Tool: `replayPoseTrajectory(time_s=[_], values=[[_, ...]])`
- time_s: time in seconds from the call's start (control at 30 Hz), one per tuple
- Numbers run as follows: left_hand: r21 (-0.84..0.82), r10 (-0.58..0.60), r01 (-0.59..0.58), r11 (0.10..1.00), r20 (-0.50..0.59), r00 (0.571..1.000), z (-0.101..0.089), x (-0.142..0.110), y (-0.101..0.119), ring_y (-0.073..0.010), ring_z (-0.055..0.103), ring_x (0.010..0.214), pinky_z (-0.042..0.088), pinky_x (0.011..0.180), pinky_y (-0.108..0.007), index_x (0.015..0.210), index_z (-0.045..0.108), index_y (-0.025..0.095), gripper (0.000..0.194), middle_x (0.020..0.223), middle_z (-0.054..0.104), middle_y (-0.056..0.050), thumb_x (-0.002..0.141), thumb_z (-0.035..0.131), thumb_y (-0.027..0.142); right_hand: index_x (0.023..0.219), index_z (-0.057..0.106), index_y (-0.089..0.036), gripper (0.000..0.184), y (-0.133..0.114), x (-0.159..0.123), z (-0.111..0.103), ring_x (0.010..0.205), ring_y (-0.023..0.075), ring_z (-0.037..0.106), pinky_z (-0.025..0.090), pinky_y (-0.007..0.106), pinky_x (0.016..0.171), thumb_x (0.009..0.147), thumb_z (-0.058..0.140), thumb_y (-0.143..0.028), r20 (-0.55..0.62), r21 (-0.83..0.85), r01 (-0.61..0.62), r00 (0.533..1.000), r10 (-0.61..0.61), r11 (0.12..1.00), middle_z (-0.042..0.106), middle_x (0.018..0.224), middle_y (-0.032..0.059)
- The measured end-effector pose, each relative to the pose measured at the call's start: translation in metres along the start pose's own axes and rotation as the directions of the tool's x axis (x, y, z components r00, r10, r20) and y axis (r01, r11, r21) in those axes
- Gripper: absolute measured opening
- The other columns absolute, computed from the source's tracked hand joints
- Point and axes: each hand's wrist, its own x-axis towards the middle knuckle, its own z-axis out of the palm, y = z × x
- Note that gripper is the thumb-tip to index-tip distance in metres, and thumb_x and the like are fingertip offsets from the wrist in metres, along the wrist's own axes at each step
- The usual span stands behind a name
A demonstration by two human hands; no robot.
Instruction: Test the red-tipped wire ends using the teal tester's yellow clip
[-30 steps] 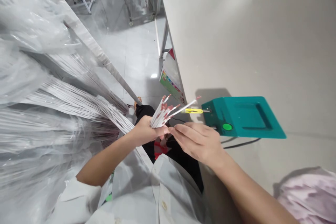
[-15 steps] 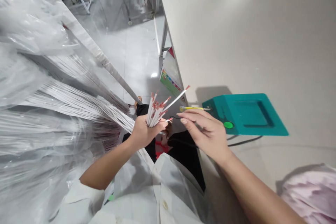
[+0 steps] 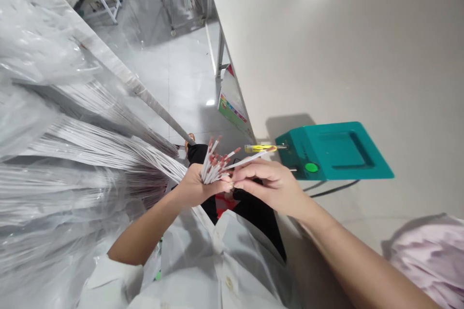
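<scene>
My left hand [image 3: 194, 186] is closed around a bundle of white cables [image 3: 213, 169] whose reddish, stripped ends fan out above the fist. One longer cable [image 3: 250, 158] slants out to the right. My right hand [image 3: 273, 183] meets the left thumb, its thumb and index finger pinched at a cable end there; the fingertips mostly hide that end. Just beyond the right hand, a teal device [image 3: 348, 152] with a green button [image 3: 311, 168] sits at the table's edge. A yellow-handled tool [image 3: 260, 148] projects from its left side.
Long white cables [image 3: 108, 140] under clear plastic [image 3: 32, 43] fill the left side, behind a slanting metal bar [image 3: 145, 91]. The pale table [image 3: 344, 48] spans the right. Pink cloth [image 3: 431, 256] lies at lower right. A printed box [image 3: 232, 106] stands below the table edge.
My right hand drew back from the left thumb, baring a split cable end, then returned and pinched there. The bundle stays in my left hand; its longer cable swung lower. The view shifted slightly.
</scene>
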Motion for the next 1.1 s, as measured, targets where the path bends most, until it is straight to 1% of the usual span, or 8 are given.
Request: replayPoseTrajectory(time_s=[0.1, 0.27, 0.37, 0.57, 0.73, 0.83, 0.97, 1.1], values=[[-0.060, -0.033, 0.033, 0.998, 0.003, 0.999, -0.001, -0.001, -0.002, -0.0079, 0.043, 0.048, 0.034, 0.048, -0.022, 0.058, 0.066, 0.013, 0.022, 0.051, 0.052, 0.001, 0.065, 0.070, 0.034, 0.073, 0.068, -0.020, 0.009, 0.001, -0.001, 0.014, 0.059, 0.0106, 0.058, 0.050, 0.023, 0.050, 0.075, 0.067, -0.028, -0.111, 0.260, -0.108, 0.984, 0.141, 0.959, 0.062, 0.076, 0.0034], [-0.138, -0.044, 0.032, 0.990, -0.084, 0.995, 0.005, -0.001, -0.015, -0.0064, 0.036, 0.045, 0.026, 0.044, -0.022, 0.059, 0.067, 0.014, 0.030, 0.049, 0.048, 0.001, 0.065, 0.070, 0.043, 0.073, 0.070, -0.021, 0.012, 0.005, -0.005, 0.037, 0.047, 0.0052, 0.047, 0.045, 0.022, 0.041, 0.071, 0.071, -0.033, -0.167, 0.576, -0.221, 0.911, 0.378, 0.787, 0.059, 0.076, -0.0003], [-0.155, -0.034, 0.015, 0.988, -0.122, 0.992, 0.011, -0.001, -0.022, -0.0064, 0.033, 0.044, 0.025, 0.044, -0.022, 0.061, 0.067, 0.015, 0.030, 0.045, 0.042, 0.003, 0.068, 0.068, 0.043, 0.072, 0.071, -0.021, 0.014, 0.008, -0.007, 0.043, 0.046, 0.0049, 0.044, 0.044, 0.022, 0.042, 0.068, 0.073, -0.034, -0.191, 0.633, -0.245, 0.870, 0.454, 0.735, 0.061, 0.072, -0.0006], [-0.060, 0.003, -0.015, 0.998, -0.204, 0.979, 0.023, -0.002, -0.023, -0.0077, 0.037, 0.049, 0.032, 0.050, -0.023, 0.062, 0.065, 0.016, 0.031, 0.048, 0.044, 0.003, 0.077, 0.060, 0.042, 0.071, 0.070, -0.020, 0.017, 0.007, -0.006, 0.044, 0.045, 0.0053, 0.044, 0.043, 0.022, 0.043, 0.068, 0.073, -0.036, -0.265, 0.609, -0.256, 0.827, 0.497, 0.751, 0.064, 0.074, 0.0006], [-0.040, 0.028, -0.041, 0.998, -0.277, 0.960, 0.028, -0.003, -0.024, -0.0075, 0.037, 0.048, 0.033, 0.052, -0.023, 0.063, 0.063, 0.015, 0.030, 0.047, 0.042, 0.004, 0.079, 0.058, 0.039, 0.076, 0.071, -0.023, 0.009, 0.007, -0.006, 0.039, 0.063, 0.0123, 0.059, 0.052, 0.026, 0.057, 0.076, 0.066, -0.030, -0.459, 0.200, -0.172, 0.854, 0.247, 0.965, 0.066, 0.075, 0.0024], [0.002, 0.019, -0.020, 1.000, -0.315, 0.949, 0.028, -0.003, -0.026, -0.0075, 0.038, 0.048, 0.035, 0.051, -0.022, 0.069, 0.065, 0.014, 0.025, 0.050, 0.046, 0.004, 0.079, 0.058, 0.035, 0.080, 0.070, -0.023, 0.011, 0.009, -0.007, 0.032, 0.068, 0.0139, 0.062, 0.053, 0.027, 0.062, 0.081, 0.059, -0.022, -0.469, -0.180, -0.083, 0.883, -0.011, 0.980, 0.066, 0.075, 0.0032], [0.120, 0.066, -0.029, 0.992, -0.324, 0.944, 0.027, -0.004, -0.028, -0.0106, 0.048, 0.057, 0.041, 0.057, -0.023, 0.069, 0.066, 0.013, 0.021, 0.059, 0.056, 0.000, 0.078, 0.059, 0.030, 0.081, 0.067, -0.020, 0.012, 0.013, -0.009, 0.024, 0.065, 0.0146, 0.062, 0.050, 0.026, 0.058, 0.082, 0.056, -0.016, -0.296, -0.629, 0.092, 0.890, -0.347, 0.772, 0.067, 0.074, 0.0055], [0.244, 0.107, -0.012, 0.970, -0.384, 0.917, 0.030, -0.005, -0.029, -0.0133, 0.053, 0.063, 0.043, 0.063, -0.024, 0.065, 0.062, 0.015, 0.017, 0.063, 0.059, 0.000, 0.077, 0.058, 0.026, 0.080, 0.066, -0.019, 0.011, 0.013, -0.009, 0.022, 0.064, 0.0157, 0.060, 0.048, 0.028, 0.061, 0.080, 0.056, -0.016, -0.122, -0.860, 0.140, 0.878, -0.464, 0.490, 0.067, 0.072, 0.0055]])
